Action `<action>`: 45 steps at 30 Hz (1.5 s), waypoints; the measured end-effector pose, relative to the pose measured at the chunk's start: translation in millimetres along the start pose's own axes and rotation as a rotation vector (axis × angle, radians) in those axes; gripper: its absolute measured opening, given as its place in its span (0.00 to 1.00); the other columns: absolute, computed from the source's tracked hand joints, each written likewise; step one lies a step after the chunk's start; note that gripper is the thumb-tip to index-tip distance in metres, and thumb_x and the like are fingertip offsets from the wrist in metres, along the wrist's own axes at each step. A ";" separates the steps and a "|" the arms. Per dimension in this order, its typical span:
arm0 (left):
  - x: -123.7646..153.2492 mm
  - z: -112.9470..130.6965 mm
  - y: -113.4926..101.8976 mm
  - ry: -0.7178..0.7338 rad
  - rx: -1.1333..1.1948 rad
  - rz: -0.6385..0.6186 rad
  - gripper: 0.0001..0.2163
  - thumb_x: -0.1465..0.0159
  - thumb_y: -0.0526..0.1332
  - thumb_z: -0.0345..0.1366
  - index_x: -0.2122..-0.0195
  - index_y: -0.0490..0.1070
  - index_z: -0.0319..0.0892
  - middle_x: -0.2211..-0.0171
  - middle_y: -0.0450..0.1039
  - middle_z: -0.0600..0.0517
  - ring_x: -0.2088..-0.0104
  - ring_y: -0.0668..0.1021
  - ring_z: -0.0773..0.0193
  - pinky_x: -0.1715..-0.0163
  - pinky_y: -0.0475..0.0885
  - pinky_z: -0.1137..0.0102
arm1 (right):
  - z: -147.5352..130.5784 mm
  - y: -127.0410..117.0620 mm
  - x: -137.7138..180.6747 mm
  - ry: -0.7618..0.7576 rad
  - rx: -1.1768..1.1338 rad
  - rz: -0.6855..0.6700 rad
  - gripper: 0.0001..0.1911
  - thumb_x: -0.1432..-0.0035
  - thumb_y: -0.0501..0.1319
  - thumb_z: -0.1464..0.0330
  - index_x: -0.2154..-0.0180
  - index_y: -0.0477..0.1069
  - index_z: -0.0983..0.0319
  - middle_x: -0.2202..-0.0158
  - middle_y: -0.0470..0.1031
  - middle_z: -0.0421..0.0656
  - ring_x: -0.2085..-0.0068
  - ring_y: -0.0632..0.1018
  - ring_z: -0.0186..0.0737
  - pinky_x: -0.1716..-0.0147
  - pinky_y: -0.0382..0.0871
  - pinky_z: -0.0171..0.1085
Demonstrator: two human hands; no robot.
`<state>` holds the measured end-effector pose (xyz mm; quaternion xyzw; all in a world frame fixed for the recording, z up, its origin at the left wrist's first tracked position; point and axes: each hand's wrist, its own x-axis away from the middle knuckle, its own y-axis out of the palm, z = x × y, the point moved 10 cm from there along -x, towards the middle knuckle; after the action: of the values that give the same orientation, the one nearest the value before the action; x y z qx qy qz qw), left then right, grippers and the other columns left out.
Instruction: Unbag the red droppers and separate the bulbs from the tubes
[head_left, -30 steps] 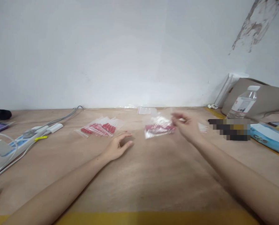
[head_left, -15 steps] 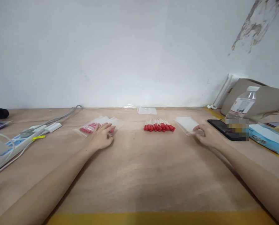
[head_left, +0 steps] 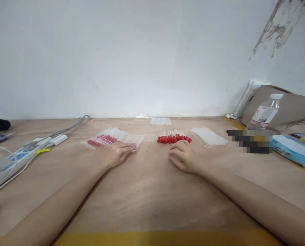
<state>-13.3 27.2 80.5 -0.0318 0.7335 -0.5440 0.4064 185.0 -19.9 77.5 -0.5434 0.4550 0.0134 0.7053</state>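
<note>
Red-tipped sticks (head_left: 174,137) are lying loose in one pile just right of frame centre, their glossy red heads facing the bottom of the picture and their thin white shafts fanning toward the wall. Left hand (head_left: 116,153), left of centre, is bending its fingers over a clear filled bag (head_left: 140,140), fingertips touching the end where red is showing; whether they are pinching or only pressing, I cannot tell. Right hand (head_left: 184,157), right of centre, is hovering half open with loosely curled fingers beside the pile's lower edge, holding nothing visible; contact with the heads is hard to judge. Counting: one loose pile, one stack of flat bags (head_left: 209,136) to its right, one water bottle (head_left: 266,112) at far right, one blue packet (head_left: 293,150) below it. More filled bags (head_left: 103,138) are overlapping left of centre, so their number is escaping a count, as is that of the crowded sticks. Pixel blocks are masking a dark object (head_left: 257,148) at right; the left edge is cutting off a power strip (head_left: 21,157).
</note>
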 end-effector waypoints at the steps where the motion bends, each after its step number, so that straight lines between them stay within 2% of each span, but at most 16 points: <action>1: -2.1 12.3 -4.2 0.080 0.009 0.001 0.11 0.38 0.53 0.34 0.59 0.73 0.48 0.60 0.75 0.53 0.61 0.76 0.64 0.61 0.70 0.69 | -9.1 9.3 -4.0 -0.019 -0.058 -0.020 0.06 0.44 0.55 0.67 0.65 0.68 0.61 0.63 0.70 0.46 0.61 0.70 0.40 0.59 0.62 0.43; 3: -4.9 38.1 -13.7 0.244 0.047 0.012 0.12 0.39 0.54 0.31 0.57 0.71 0.48 0.60 0.75 0.52 0.61 0.76 0.64 0.59 0.69 0.67 | -21.7 21.4 -10.3 -0.034 -0.165 -0.044 0.13 0.45 0.56 0.64 0.58 0.67 0.62 0.58 0.68 0.49 0.57 0.69 0.41 0.58 0.64 0.42; 5: -5.1 64.5 -21.6 0.394 0.107 0.027 0.13 0.40 0.54 0.29 0.55 0.70 0.47 0.60 0.75 0.51 0.61 0.75 0.63 0.59 0.68 0.66 | -28.2 25.8 -14.8 -0.031 -0.242 -0.059 0.24 0.47 0.58 0.60 0.50 0.61 0.63 0.51 0.64 0.52 0.51 0.67 0.44 0.53 0.63 0.44; 7: -5.1 86.4 -26.6 0.472 0.182 0.048 0.14 0.40 0.53 0.29 0.55 0.69 0.47 0.60 0.75 0.51 0.63 0.75 0.63 0.62 0.68 0.67 | -33.3 25.6 -17.6 -0.047 -0.279 -0.092 0.34 0.50 0.60 0.56 0.45 0.55 0.63 0.46 0.59 0.53 0.46 0.63 0.46 0.49 0.59 0.47; 9: -6.2 103.7 -27.2 0.488 0.294 0.052 0.14 0.39 0.53 0.29 0.54 0.69 0.45 0.60 0.76 0.50 0.65 0.75 0.64 0.65 0.69 0.69 | -38.9 23.4 -17.9 -0.085 -0.296 -0.151 0.39 0.53 0.61 0.53 0.43 0.53 0.63 0.43 0.56 0.54 0.43 0.60 0.49 0.46 0.55 0.50; 12: -6.8 123.2 -18.4 0.491 0.492 -0.017 0.13 0.37 0.51 0.29 0.54 0.69 0.44 0.59 0.75 0.49 0.61 0.75 0.65 0.63 0.70 0.72 | -45.4 20.9 -14.1 -0.137 -0.331 -0.259 0.33 0.52 0.61 0.53 0.47 0.61 0.61 0.43 0.59 0.51 0.42 0.59 0.50 0.45 0.53 0.51; 14: -6.3 127.9 -8.1 0.478 0.538 -0.078 0.14 0.37 0.50 0.28 0.53 0.69 0.44 0.58 0.74 0.50 0.57 0.75 0.66 0.60 0.70 0.74 | -45.2 21.8 -10.2 -0.133 -0.381 -0.313 0.22 0.47 0.58 0.57 0.52 0.66 0.60 0.48 0.66 0.49 0.45 0.64 0.46 0.47 0.56 0.48; 16: -5.9 123.6 3.3 0.436 0.513 -0.123 0.15 0.37 0.51 0.28 0.53 0.69 0.45 0.56 0.73 0.51 0.55 0.74 0.66 0.57 0.70 0.73 | -39.5 23.6 -7.1 -0.094 -0.417 -0.318 0.15 0.43 0.55 0.61 0.57 0.69 0.61 0.56 0.71 0.47 0.52 0.70 0.41 0.52 0.63 0.43; 19: -7.2 102.7 19.8 0.280 0.517 -0.180 0.16 0.38 0.50 0.27 0.52 0.69 0.47 0.52 0.70 0.51 0.52 0.73 0.65 0.53 0.68 0.71 | -26.1 26.6 -4.0 -0.023 -0.379 -0.265 0.11 0.44 0.56 0.63 0.61 0.70 0.61 0.62 0.72 0.45 0.61 0.73 0.37 0.60 0.66 0.38; 23: -10.5 60.8 41.0 -0.142 0.696 -0.210 0.17 0.39 0.50 0.28 0.50 0.67 0.46 0.52 0.70 0.50 0.52 0.73 0.63 0.51 0.67 0.67 | -12.9 28.0 -2.2 0.054 -0.298 -0.209 0.09 0.45 0.57 0.65 0.63 0.70 0.60 0.65 0.71 0.44 0.64 0.72 0.37 0.64 0.66 0.37; 27: -4.0 28.6 63.7 -0.611 0.986 -0.123 0.18 0.41 0.56 0.34 0.49 0.63 0.43 0.50 0.66 0.46 0.57 0.74 0.61 0.56 0.69 0.64 | -10.7 26.4 -2.3 0.069 -0.265 -0.196 0.08 0.46 0.58 0.64 0.64 0.69 0.60 0.66 0.71 0.43 0.65 0.71 0.37 0.65 0.65 0.37; 30: 4.1 21.9 81.5 -0.846 1.178 -0.090 0.26 0.49 0.65 0.33 0.49 0.60 0.42 0.48 0.61 0.43 0.66 0.75 0.67 0.62 0.71 0.66 | -8.0 26.4 -1.4 0.076 -0.245 -0.194 0.08 0.46 0.58 0.64 0.65 0.69 0.60 0.66 0.70 0.43 0.65 0.71 0.37 0.65 0.65 0.37; 33: 7.0 22.0 89.5 -0.951 1.291 -0.087 0.35 0.56 0.69 0.29 0.47 0.55 0.42 0.56 0.66 0.47 0.72 0.73 0.73 0.65 0.70 0.70 | -3.5 27.2 -0.2 0.088 -0.240 -0.206 0.07 0.47 0.59 0.65 0.64 0.69 0.60 0.66 0.70 0.43 0.64 0.71 0.37 0.65 0.64 0.37; 37: 5.9 28.3 95.9 -1.060 1.444 -0.157 0.44 0.56 0.70 0.26 0.42 0.45 0.38 0.72 0.69 0.55 0.73 0.74 0.71 0.67 0.69 0.71 | 1.7 24.5 -0.4 0.103 -0.264 -0.222 0.07 0.48 0.60 0.66 0.66 0.70 0.60 0.67 0.70 0.43 0.65 0.71 0.37 0.66 0.64 0.37; 40: 3.0 29.2 95.2 -1.120 1.470 -0.143 0.44 0.56 0.70 0.26 0.42 0.45 0.37 0.75 0.70 0.56 0.75 0.75 0.69 0.69 0.70 0.70 | 6.4 22.5 -2.9 0.139 -0.287 -0.214 0.08 0.48 0.60 0.64 0.66 0.70 0.61 0.68 0.71 0.43 0.65 0.71 0.38 0.66 0.65 0.37; 45: -3.5 33.0 95.4 -1.076 1.480 -0.124 0.43 0.58 0.71 0.27 0.44 0.48 0.36 0.77 0.72 0.55 0.75 0.76 0.68 0.69 0.71 0.70 | 4.7 17.9 -17.2 0.155 -0.278 -0.088 0.07 0.44 0.56 0.68 0.64 0.70 0.62 0.67 0.72 0.44 0.65 0.71 0.37 0.65 0.65 0.37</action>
<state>47.6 42.2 1.3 -0.0519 -0.0933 -0.8076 0.5799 168.7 -0.7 75.3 -0.6546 0.4775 0.0034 0.5861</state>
